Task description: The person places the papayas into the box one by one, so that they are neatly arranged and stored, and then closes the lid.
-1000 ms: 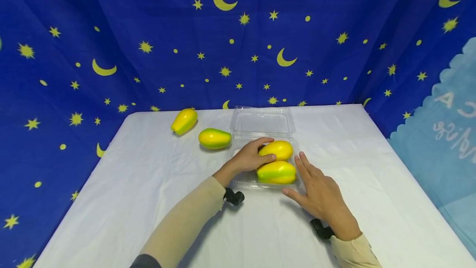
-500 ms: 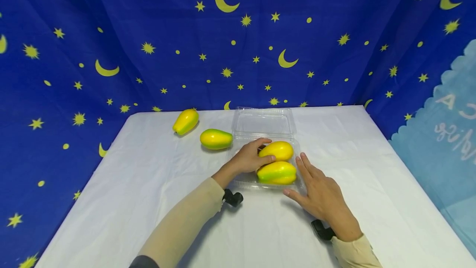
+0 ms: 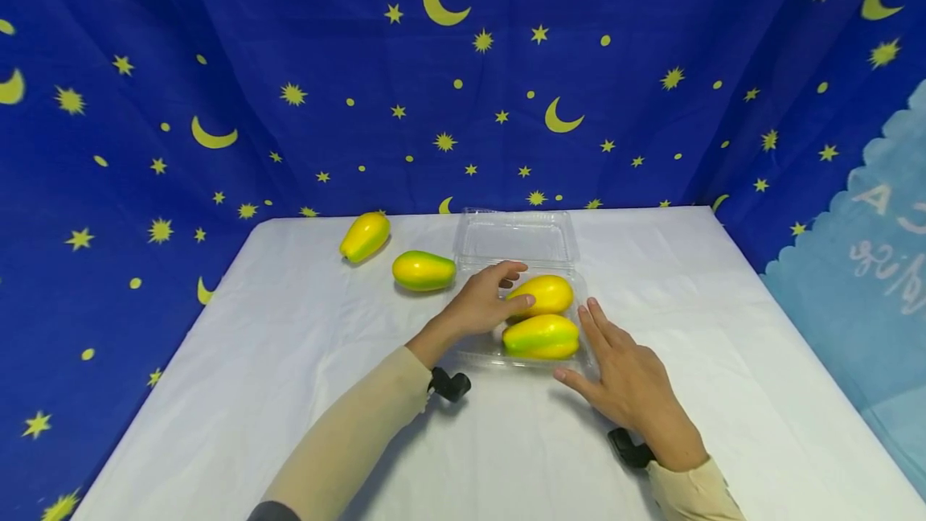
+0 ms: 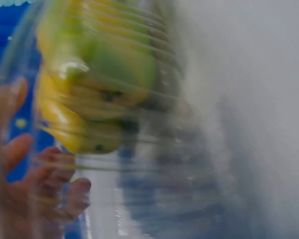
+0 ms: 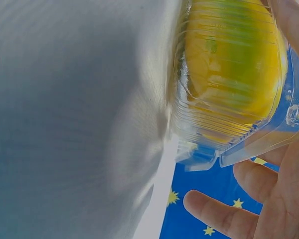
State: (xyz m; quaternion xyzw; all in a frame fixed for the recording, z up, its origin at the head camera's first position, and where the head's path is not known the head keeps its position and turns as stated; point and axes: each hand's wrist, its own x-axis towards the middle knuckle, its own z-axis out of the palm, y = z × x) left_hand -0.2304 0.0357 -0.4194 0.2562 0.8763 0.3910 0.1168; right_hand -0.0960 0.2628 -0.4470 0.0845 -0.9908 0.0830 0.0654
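Note:
Two yellow-green papayas lie side by side in a clear plastic clamshell box (image 3: pixel 477 350), toward its right side. My left hand (image 3: pixel 483 301) is over the box's left part, fingers loosely bent, with the thumb in front of the rear papaya (image 3: pixel 553 294). In the left wrist view its fingers (image 4: pixel 77 196) stand apart from the fruit, seen through the blurred plastic wall. My right hand (image 3: pixel 629 380) lies with fairly straight fingers along the box's right side, beside the front papaya (image 3: pixel 541 338). The right wrist view shows that papaya (image 5: pixel 234 59) through the ribbed wall.
Left of the box, another papaya (image 3: pixel 424 271) lies close to its edge, and one more papaya (image 3: pixel 365 237) rests farther back. The box's lid (image 3: pixel 515 236) is folded back toward the table's rear edge. A blue star-patterned cloth (image 3: pixel 347 47) hangs behind the white-covered table (image 3: pixel 723 328).
My left hand has loosened from the rear papaya, its fingers lifting and drawing slightly left. The right hand keeps its place at the box's side. The head view has shifted a little.

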